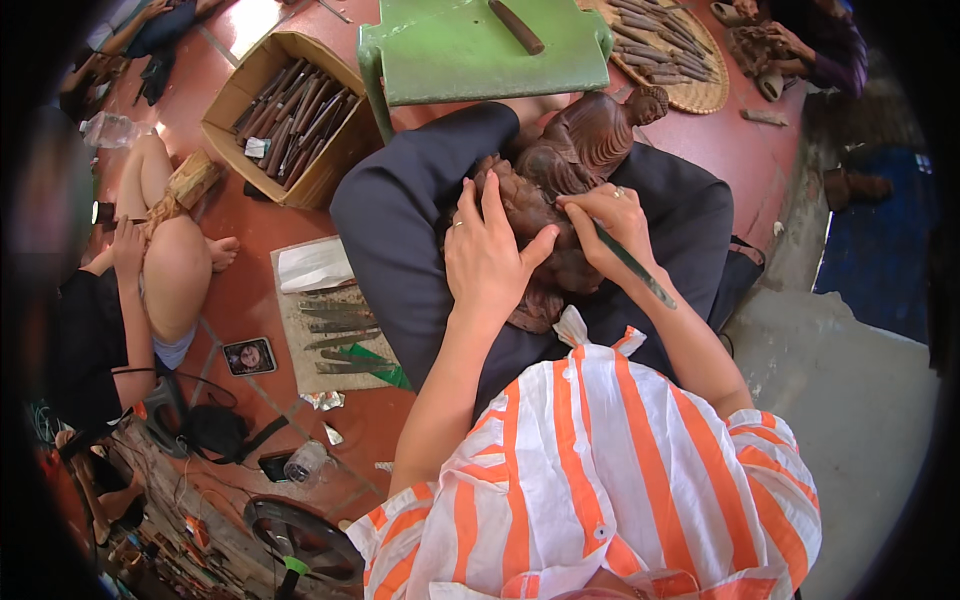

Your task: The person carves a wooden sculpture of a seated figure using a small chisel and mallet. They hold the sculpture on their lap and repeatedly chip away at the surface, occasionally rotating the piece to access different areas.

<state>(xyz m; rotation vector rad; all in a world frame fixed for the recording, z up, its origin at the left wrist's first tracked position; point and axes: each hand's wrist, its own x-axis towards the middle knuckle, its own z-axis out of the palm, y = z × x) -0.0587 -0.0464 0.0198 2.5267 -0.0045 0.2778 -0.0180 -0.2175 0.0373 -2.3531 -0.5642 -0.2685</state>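
A dark brown carved wooden statue lies tilted across my lap. Its seated, robed figure is at the far end, and its rougher carved base is toward me. My left hand grips the base from the left, fingers stretched over it and thumb on the near side. My right hand pinches a slim, dark green carving tool against the base's right side. The tool's back end slants down over my wrist; its working tip is hidden by my fingers and the wood.
Ahead stands a green plastic stool with one brown tool on it. A cardboard box of wooden-handled tools is left of it, a woven tray of tools right. Flat blades lie on a mat. People sit nearby; a black fan stands lower left.
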